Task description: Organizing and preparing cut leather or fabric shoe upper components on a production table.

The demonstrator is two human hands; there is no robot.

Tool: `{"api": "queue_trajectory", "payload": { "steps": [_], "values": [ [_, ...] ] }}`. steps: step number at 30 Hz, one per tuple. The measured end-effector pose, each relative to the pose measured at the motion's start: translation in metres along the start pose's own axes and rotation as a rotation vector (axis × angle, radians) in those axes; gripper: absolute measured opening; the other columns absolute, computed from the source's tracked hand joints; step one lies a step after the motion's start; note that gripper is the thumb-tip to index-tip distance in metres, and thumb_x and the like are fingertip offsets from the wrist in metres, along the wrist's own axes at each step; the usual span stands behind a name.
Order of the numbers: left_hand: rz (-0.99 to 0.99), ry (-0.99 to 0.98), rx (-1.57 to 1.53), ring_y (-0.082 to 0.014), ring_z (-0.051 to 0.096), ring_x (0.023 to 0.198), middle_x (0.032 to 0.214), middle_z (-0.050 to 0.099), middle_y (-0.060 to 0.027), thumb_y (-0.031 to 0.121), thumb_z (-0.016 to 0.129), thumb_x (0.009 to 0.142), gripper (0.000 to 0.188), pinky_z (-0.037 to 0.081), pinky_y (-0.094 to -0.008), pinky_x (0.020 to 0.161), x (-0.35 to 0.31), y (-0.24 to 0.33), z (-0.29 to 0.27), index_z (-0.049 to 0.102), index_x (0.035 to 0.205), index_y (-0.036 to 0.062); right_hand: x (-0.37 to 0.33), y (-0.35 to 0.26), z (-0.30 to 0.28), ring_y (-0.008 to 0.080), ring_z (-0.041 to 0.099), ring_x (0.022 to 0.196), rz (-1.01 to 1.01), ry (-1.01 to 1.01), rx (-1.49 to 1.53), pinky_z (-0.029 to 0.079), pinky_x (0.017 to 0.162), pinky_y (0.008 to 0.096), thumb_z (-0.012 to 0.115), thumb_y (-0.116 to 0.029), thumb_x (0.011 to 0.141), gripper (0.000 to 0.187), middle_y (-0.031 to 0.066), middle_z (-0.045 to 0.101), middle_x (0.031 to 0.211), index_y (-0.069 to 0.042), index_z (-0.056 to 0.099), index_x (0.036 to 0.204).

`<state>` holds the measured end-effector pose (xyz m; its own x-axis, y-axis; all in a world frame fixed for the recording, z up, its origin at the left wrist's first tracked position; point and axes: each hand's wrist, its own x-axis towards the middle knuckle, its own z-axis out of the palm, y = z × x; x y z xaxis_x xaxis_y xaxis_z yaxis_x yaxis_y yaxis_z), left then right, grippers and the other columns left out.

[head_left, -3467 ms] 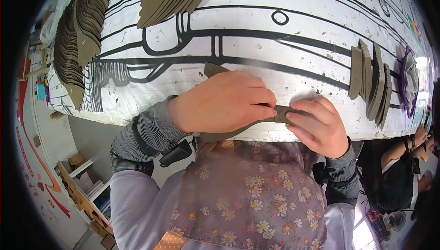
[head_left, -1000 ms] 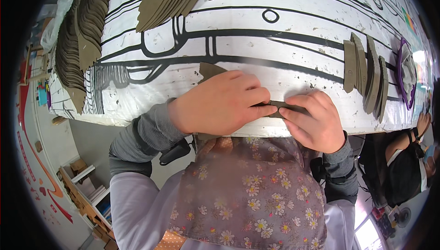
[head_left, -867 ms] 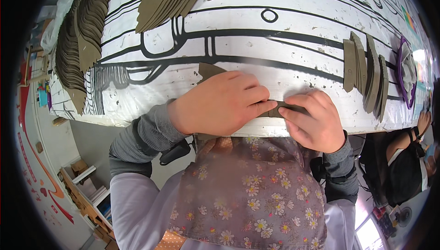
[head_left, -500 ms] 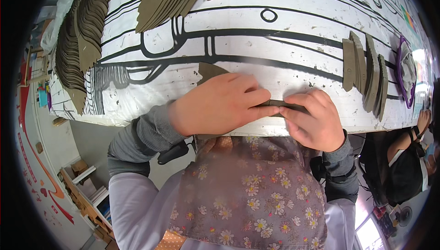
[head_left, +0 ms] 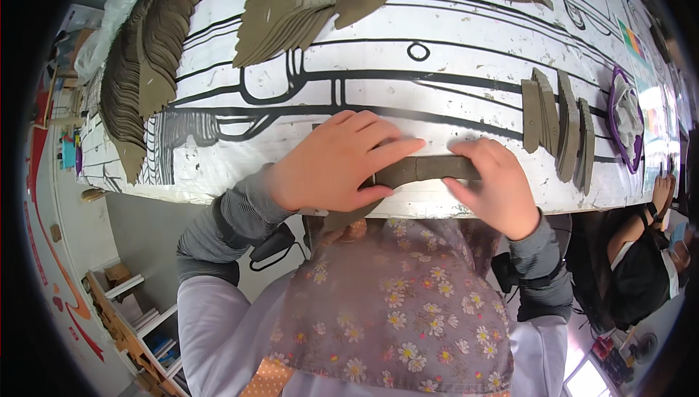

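An olive-brown strip (head_left: 419,169), apparently fabric, lies near the table's front edge between my hands. A larger piece of the same colour (head_left: 352,215) shows below my left hand and hangs slightly over the edge. My left hand (head_left: 338,160) lies over the left part with its fingers spread, the thumb and index finger on either side of the strip. At the other end, my right hand (head_left: 499,182) has its thumb and index finger around the strip's tip. My left palm hides how the strip and the larger piece meet.
Fanned stacks of olive-brown cut pieces lie at the left (head_left: 120,95) and far middle (head_left: 291,14). Several narrow strips (head_left: 557,124) stand to the right, beside a purple-rimmed holder (head_left: 617,116). Black line drawings cover the white tabletop (head_left: 466,54). Another person's arm (head_left: 633,229) is at the far right.
The strip was narrow and pinched between both hands; now its face shows, flatter and wider. My left fingers have spread apart, and my right thumb and index finger have parted.
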<state>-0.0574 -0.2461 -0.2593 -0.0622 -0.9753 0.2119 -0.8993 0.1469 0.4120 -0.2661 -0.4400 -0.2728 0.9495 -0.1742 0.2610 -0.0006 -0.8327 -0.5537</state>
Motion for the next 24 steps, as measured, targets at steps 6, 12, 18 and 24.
{"api": "queue_trajectory", "payload": {
  "steps": [6,12,18,24],
  "values": [
    [-0.215,-0.279,-0.206,-0.0324,0.062,0.097,0.106,0.065,-0.0093,0.034,0.078,0.087,0.041,0.050,-0.0405,0.082,0.001,-0.007,-0.022,0.065,0.115,0.0074,0.050,0.000,-0.060,0.0253,0.061,0.072,0.194,-0.215,0.249,0.050,0.068,0.0348,0.080,-0.013,0.085,0.023,0.0136,0.065,0.086,0.000,0.067,0.099],
    [-0.327,-0.064,-0.371,-0.0327,0.061,0.073,0.080,0.060,-0.0145,0.034,0.074,0.093,0.035,0.048,-0.0408,0.067,0.008,0.033,-0.065,0.059,0.104,0.0047,0.128,-0.060,-0.138,0.0081,0.053,0.069,-0.163,0.026,0.349,0.047,0.065,0.0266,0.081,-0.016,0.087,0.019,-0.0002,0.062,0.072,0.001,0.071,0.092],
    [-0.269,0.272,-0.381,-0.0104,0.056,0.083,0.094,0.062,-0.0009,0.025,0.086,0.086,0.043,0.047,-0.0316,0.070,0.023,0.044,-0.122,0.062,0.114,0.0026,0.174,-0.137,-0.201,0.0069,0.057,0.077,-0.344,0.053,0.253,0.047,0.072,0.0251,0.077,-0.020,0.093,0.021,0.0003,0.072,0.085,0.000,0.076,0.097],
    [-0.110,0.544,-0.578,-0.0153,0.060,0.110,0.120,0.064,-0.0061,0.014,0.073,0.095,0.039,0.047,-0.0332,0.101,0.042,0.042,-0.176,0.061,0.128,-0.0021,0.204,-0.170,-0.237,0.0054,0.058,0.076,-0.395,0.026,0.210,0.046,0.068,0.0222,0.075,-0.019,0.097,0.021,-0.0006,0.070,0.086,0.001,0.075,0.102]
  ]
}}
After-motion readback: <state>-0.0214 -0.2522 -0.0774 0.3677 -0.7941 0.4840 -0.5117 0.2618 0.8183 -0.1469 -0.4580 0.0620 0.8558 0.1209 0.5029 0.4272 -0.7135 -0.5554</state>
